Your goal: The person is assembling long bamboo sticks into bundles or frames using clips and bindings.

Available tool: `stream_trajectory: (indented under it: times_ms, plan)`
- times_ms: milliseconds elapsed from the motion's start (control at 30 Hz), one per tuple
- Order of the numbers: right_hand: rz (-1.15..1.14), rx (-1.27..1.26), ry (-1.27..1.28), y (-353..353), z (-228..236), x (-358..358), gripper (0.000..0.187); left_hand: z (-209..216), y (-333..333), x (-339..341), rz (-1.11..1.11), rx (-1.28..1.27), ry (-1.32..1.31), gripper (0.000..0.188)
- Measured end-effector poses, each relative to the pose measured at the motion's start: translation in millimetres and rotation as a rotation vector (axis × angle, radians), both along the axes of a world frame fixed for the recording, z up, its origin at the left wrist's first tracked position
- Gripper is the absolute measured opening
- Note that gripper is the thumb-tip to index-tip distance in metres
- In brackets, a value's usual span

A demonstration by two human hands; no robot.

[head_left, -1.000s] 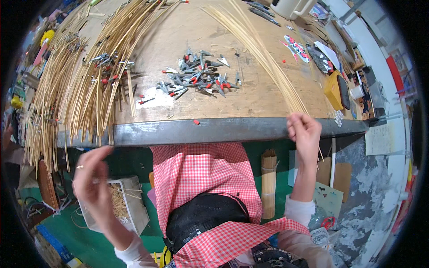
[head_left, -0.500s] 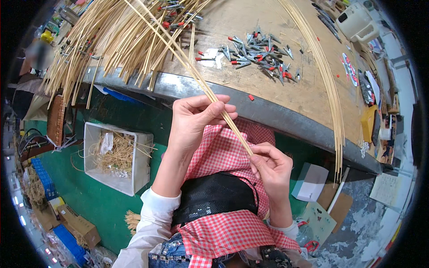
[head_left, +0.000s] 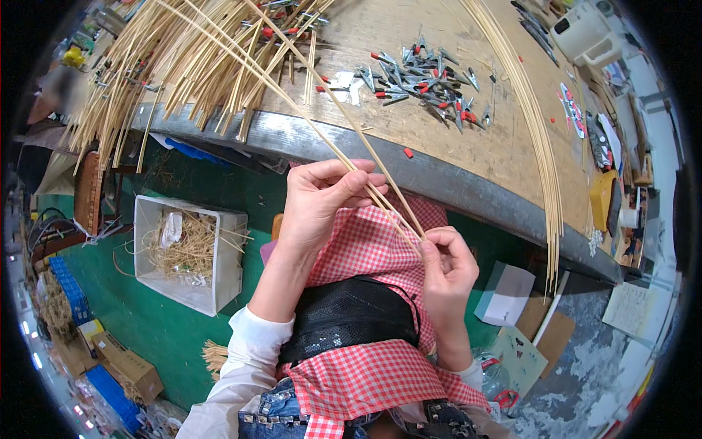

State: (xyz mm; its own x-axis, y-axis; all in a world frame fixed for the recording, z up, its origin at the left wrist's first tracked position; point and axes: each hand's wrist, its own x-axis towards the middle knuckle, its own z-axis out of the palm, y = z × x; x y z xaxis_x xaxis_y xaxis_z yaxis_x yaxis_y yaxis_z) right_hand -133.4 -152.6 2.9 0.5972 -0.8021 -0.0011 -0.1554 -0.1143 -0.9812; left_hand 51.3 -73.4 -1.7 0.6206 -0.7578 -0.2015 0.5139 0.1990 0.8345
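My left hand [head_left: 325, 194] is closed on a few long, thin bamboo-like strips [head_left: 311, 126], thumb pressed against the fingers. They slant from the far left down across the table edge to my lap. Thumb and fingers of my right hand [head_left: 449, 265] pinch the near end of a single strip [head_left: 393, 184], which stands apart to the right of the others. The near ends of the left-hand strips lie close by my right fingertips; whether those touch them I cannot tell. Beneath both hands is a red-and-white checked apron [head_left: 358, 249].
Many strips [head_left: 212, 73] with clips lie at the table's far left. A heap of red-tipped spring clips [head_left: 431, 84] sits mid-table. Several strips [head_left: 537, 146] run along the right, overhanging the metal table edge [head_left: 468, 183]. A white bin [head_left: 228, 271] of scraps stands on the floor.
One strip has come apart from the bundle and fans out to the right, its end in my right hand. My right hand has shifted slightly up; my left hand is nearly still.
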Motion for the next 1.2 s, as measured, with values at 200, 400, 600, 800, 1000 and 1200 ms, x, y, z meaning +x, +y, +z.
stream_trajectory:
  times_ms: [200,400,600,800,1000,1200]
  plan:
    - [-0.012,0.018,-0.065,-7.2,6.1,-1.6,0.005,-4.9,-3.0,1.2,0.009,0.016,0.02,0.016]
    - [-0.034,0.138,-0.1,-7.4,11.8,-8.5,0.011,-8.2,-5.4,-1.0,0.021,-0.002,0.009,0.018]
    - [-0.038,0.116,-0.179,-14.8,4.4,-13.2,0.013,-5.4,-5.2,2.0,0.054,-0.044,0.033,0.013]
    - [-0.073,0.143,-0.195,-20.6,6.2,-19.2,0.013,-8.4,-10.3,5.4,0.04,-0.018,-0.017,0.015]
    - [-0.099,0.14,-0.197,-24.4,-0.5,-24.2,0.012,-0.7,-15.4,1.1,0.031,0.045,0.012,0.017]
    - [-0.102,0.151,-0.2,-24.6,-2.9,-28.4,0.011,-1.7,-15.8,-1.5,0.04,0.053,0.025,0.018]
